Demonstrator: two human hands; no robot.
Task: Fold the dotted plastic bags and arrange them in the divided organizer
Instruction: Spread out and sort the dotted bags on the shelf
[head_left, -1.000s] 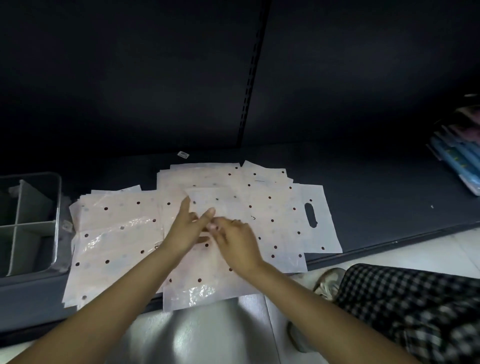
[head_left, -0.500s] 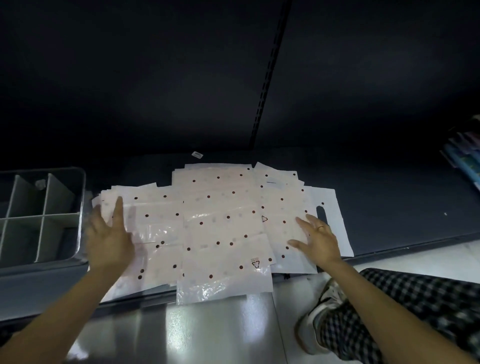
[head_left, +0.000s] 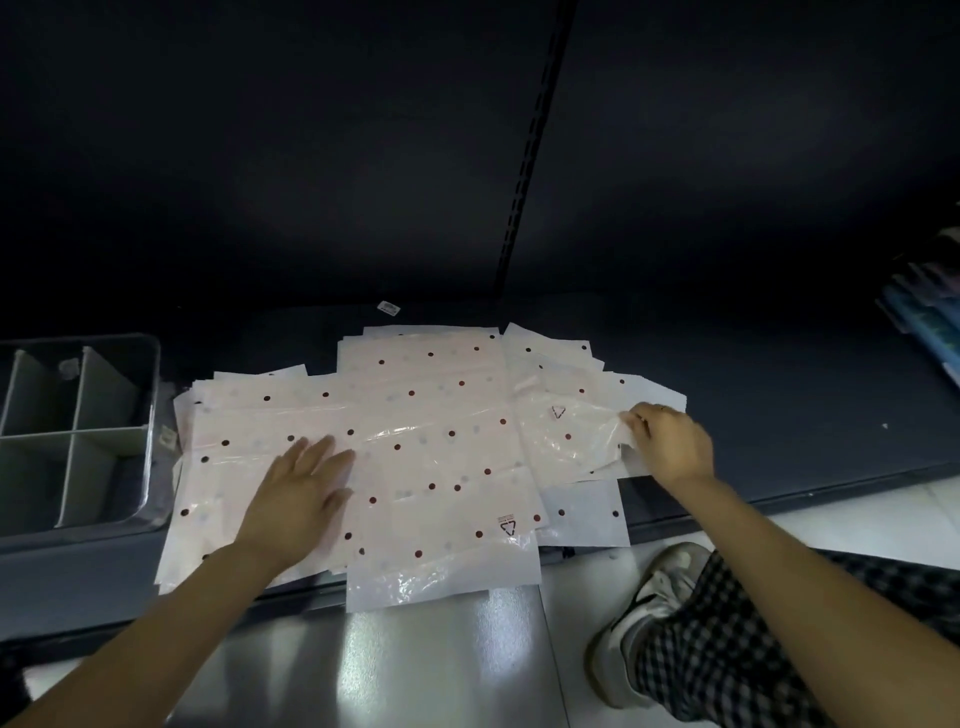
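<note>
Several pale pink dotted plastic bags lie spread in an overlapping pile (head_left: 431, 415) on a dark low shelf (head_left: 779, 395). One bag on top (head_left: 441, 499) hangs over the shelf's front edge. My left hand (head_left: 298, 499) lies flat, fingers straight, pressing the left-centre of the pile. My right hand (head_left: 670, 441) is at the pile's right side, its fingers curled on the lifted, crinkled edge of a bag (head_left: 571, 441). The grey divided organizer (head_left: 150, 415) stands at the far left of the shelf, its visible compartments holding no bags.
A dark back panel with a slotted upright (head_left: 524, 171) rises behind the shelf. Coloured packs (head_left: 930, 322) sit at the far right. A small white label (head_left: 388, 308) lies behind the pile. My checkered trouser leg and sneaker (head_left: 660, 613) are on the pale floor, lower right.
Both hands left the middle of the pile and spread apart. My left hand then slid back toward the centre and lies flat; my right hand went right and took hold of a bag's edge.
</note>
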